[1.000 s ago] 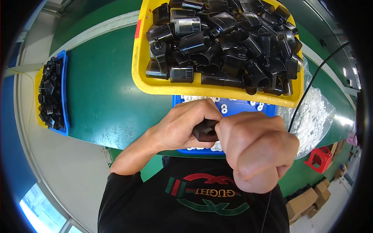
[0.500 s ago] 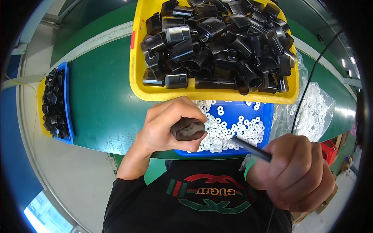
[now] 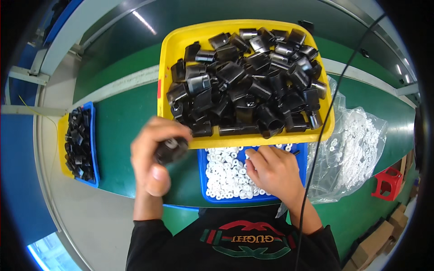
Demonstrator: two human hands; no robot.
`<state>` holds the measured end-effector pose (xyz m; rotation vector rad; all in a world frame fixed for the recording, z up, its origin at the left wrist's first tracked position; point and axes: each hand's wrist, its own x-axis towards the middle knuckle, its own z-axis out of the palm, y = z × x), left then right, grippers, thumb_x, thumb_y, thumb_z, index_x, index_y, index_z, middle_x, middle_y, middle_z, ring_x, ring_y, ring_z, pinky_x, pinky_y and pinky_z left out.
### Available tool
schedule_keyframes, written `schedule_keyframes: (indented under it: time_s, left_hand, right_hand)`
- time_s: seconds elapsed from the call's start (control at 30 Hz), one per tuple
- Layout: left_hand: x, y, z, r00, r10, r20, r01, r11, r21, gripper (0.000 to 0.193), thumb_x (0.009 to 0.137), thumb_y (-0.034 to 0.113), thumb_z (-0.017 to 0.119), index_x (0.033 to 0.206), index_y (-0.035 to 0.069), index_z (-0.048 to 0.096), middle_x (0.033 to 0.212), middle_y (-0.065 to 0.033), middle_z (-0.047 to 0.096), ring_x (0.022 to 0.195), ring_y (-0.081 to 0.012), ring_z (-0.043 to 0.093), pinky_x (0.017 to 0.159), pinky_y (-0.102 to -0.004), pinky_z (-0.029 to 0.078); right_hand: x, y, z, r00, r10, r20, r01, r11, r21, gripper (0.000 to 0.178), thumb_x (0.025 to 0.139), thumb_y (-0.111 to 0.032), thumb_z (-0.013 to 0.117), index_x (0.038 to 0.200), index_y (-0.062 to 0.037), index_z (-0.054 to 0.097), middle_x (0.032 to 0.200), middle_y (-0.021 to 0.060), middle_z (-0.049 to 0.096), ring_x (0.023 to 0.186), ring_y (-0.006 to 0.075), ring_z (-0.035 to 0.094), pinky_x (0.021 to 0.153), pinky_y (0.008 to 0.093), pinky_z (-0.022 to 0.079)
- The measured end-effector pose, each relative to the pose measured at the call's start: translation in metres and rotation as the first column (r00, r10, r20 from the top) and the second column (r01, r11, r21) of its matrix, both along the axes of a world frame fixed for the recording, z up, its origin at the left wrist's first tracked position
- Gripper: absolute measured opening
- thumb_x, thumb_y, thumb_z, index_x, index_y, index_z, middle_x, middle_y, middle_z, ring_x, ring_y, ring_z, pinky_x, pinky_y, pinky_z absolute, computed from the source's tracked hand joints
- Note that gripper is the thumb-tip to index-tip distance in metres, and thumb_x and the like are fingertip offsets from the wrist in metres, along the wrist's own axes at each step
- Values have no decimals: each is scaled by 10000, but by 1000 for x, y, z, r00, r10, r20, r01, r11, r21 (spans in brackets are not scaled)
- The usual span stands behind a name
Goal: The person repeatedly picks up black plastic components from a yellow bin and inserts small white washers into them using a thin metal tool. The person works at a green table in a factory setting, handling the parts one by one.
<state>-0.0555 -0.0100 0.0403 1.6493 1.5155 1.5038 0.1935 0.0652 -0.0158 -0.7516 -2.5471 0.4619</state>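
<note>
My left hand (image 3: 151,156) is wrapped round a black plastic fitting (image 3: 172,150), held just in front of the yellow tray; both are slightly blurred. Over the blue tray (image 3: 203,186) my right hand (image 3: 276,174) reaches down with bent fingers, its fingertips at the white washers (image 3: 233,174). Whether a washer is between those fingertips is hidden. A short dark piece (image 3: 296,152) shows beside the right knuckles; I cannot tell whether the hand holds it. The yellow tray (image 3: 165,67), heaped with black fittings (image 3: 244,81), overhangs the blue tray's far edge.
A clear plastic bag (image 3: 327,178) of white washers lies at the right. On the left stands a blue-edged bin (image 3: 93,144) of black parts. A black cable (image 3: 337,88) crosses the right side of the view. A red stool (image 3: 387,183) stands beyond the table.
My right hand has moved from the lower right to the blue tray; the dark rod it held no longer shows plainly. My left hand has shifted left with the fitting. The view has shifted too.
</note>
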Motion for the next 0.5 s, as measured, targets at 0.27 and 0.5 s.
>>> schedule_keyframes:
  time_s: [0.27, 0.5]
  left_hand:
    - [-127, 135, 0, 819, 436, -374, -468, 884, 5, 359, 865, 243, 705, 1106, -14, 636, 971, -141, 675, 861, -192, 636, 822, -318, 495]
    - [-209, 201, -79, 608, 344, -715, -582, 806, -108, 460, 790, 296, 721, 1140, 5, 654, 1102, -222, 653, 1036, -371, 625, 929, -421, 491]
  right_hand:
    - [-2, -2, -15, 1000, -5, -16, 6, 996, 84, 184, 729, -144, 749, 868, -62, 661, 803, 64, 556, 618, 208, 627, 550, 330, 513]
    - [2, -3, -20, 999, 11, -32, -9, 998, 70, 129, 699, -96, 723, 781, -73, 625, 782, 73, 531, 569, 217, 608, 519, 337, 505]
